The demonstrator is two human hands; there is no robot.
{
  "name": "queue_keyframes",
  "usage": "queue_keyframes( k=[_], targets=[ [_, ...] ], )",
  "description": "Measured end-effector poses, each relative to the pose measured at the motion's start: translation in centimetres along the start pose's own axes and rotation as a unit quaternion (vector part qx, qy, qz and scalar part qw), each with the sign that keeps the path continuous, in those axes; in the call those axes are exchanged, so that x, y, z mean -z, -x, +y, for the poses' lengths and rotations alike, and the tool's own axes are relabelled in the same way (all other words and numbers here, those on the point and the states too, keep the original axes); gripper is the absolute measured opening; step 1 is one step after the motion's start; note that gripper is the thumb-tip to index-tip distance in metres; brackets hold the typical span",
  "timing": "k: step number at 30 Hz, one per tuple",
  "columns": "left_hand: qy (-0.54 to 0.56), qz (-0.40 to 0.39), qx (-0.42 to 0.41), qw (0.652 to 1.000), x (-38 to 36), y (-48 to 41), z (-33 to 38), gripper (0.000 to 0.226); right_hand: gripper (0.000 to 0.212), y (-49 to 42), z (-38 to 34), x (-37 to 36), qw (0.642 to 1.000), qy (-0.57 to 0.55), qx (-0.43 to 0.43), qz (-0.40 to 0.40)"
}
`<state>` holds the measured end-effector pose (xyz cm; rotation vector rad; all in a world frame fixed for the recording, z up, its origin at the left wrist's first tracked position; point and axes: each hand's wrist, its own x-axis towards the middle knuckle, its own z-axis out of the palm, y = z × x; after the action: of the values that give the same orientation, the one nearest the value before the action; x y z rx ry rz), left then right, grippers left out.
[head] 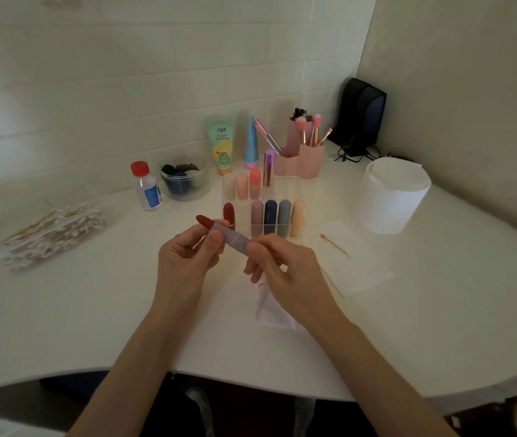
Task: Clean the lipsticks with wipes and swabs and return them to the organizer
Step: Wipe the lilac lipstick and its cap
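Note:
An uncapped lipstick (232,236) with a lilac tube and dark red bullet is held between both hands above the white table. My right hand (279,266) grips the tube's lower end. My left hand (187,257) pinches the tube near the bullet and also holds a thin swab stick. Behind them stands the clear organizer (266,230) with several capped lipsticks in red, mauve, navy, grey-blue and peach. A used swab (334,244) with a pink tip lies on a wipe (356,263) to the right. Another wipe (269,305) lies under my right wrist.
A pile of cotton swabs (52,234) lies at the left. A small red-capped bottle (146,187), a sponge tub (184,178), two tubes, a pink brush holder (301,156) and a roll of wipes (394,197) line the back. The table's curved front edge is near me.

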<state>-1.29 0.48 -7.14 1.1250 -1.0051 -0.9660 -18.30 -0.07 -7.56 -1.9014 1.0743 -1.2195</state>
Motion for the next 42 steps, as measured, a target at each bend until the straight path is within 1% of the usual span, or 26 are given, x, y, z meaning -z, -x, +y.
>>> queue_keyframes(
  k=[2,5,7,10,12,15,17,20,22,24,26,28,29,30,31,32,33,35,37,39,42],
  targets=[
    [0.005,0.000,-0.003,1.000,0.1,0.0,0.0,0.031,0.025,-0.1,-0.4,0.0,1.000,-0.002,-0.001,0.009],
    [0.004,0.000,-0.005,1.000,0.0,-0.1,0.0,0.030,0.032,-0.1,-0.6,0.0,0.999,0.005,-0.009,0.043],
    [0.006,-0.003,-0.004,1.000,0.0,-0.1,-0.1,0.030,0.027,0.0,-0.6,0.1,0.999,-0.003,0.003,0.046],
    [0.009,-0.010,-0.008,1.000,0.2,-0.2,-0.2,0.033,0.015,0.0,-0.4,0.2,0.999,-0.037,0.009,0.025],
    [0.004,-0.015,-0.011,1.000,0.2,-0.2,-0.2,0.033,0.013,0.0,-0.3,0.2,0.999,-0.038,0.009,0.015],
    [0.002,-0.019,-0.017,1.000,0.2,-0.3,-0.4,0.030,0.017,-0.1,-0.2,0.2,0.999,-0.030,0.013,0.018],
    [-0.004,-0.036,-0.024,0.999,0.3,-0.3,-0.3,0.031,0.018,-0.1,-0.2,0.2,0.999,-0.044,0.013,0.026],
    [-0.061,-0.102,-0.045,0.992,0.0,0.0,0.1,0.042,0.020,-0.3,-0.4,0.3,0.995,-0.090,-0.003,0.042],
    [-0.107,-0.147,-0.062,0.981,-0.2,0.3,0.2,0.028,0.024,-0.4,-0.4,0.4,0.993,-0.108,-0.015,0.037],
    [-0.106,-0.166,-0.077,0.977,-0.3,0.5,0.4,0.015,0.027,-0.4,-0.4,0.4,0.990,-0.136,-0.026,0.017],
    [-0.108,-0.155,-0.078,0.979,-0.3,0.7,0.7,0.014,0.026,-0.4,-0.4,0.5,0.989,-0.146,-0.033,-0.004],
    [-0.113,-0.124,-0.074,0.983,-0.5,0.9,1.0,0.004,0.029,-0.5,-0.3,0.8,0.989,-0.139,-0.055,0.010],
    [-0.106,-0.099,-0.068,0.987,-0.6,0.9,0.9,0.009,0.034,-0.7,-0.3,1.1,0.988,-0.132,-0.075,0.038],
    [-0.089,-0.075,-0.053,0.992,-0.6,0.9,1.2,0.014,0.036,-0.9,0.0,1.7,0.987,-0.102,-0.093,0.078],
    [-0.075,-0.056,-0.044,0.995,-0.5,0.8,0.9,0.016,0.034,-1.1,0.5,2.5,0.987,-0.048,-0.102,0.116],
    [-0.062,-0.043,-0.040,0.996,-0.4,0.7,0.9,0.017,0.028,-1.2,1.2,3.4,0.985,0.018,-0.103,0.140],
    [-0.057,-0.039,-0.038,0.997,-0.3,0.6,0.8,0.019,0.020,-1.2,1.7,4.4,0.982,0.070,-0.101,0.141],
    [-0.053,-0.044,-0.032,0.997,-0.4,0.4,0.7,0.025,0.007,-1.0,2.5,5.8,0.982,0.131,-0.104,0.084],
    [-0.045,-0.058,-0.034,0.997,-0.5,0.4,0.7,0.036,0.004,-0.8,2.8,6.5,0.980,0.159,-0.122,0.017],
    [-0.038,-0.067,-0.030,0.997,-0.4,0.3,0.6,0.040,0.020,-0.6,2.6,6.3,0.973,0.189,-0.128,-0.027],
    [-0.041,-0.093,-0.022,0.995,-0.4,0.4,0.4,0.036,0.052,-0.5,2.3,5.3,0.954,0.255,-0.130,-0.084]
  ],
)
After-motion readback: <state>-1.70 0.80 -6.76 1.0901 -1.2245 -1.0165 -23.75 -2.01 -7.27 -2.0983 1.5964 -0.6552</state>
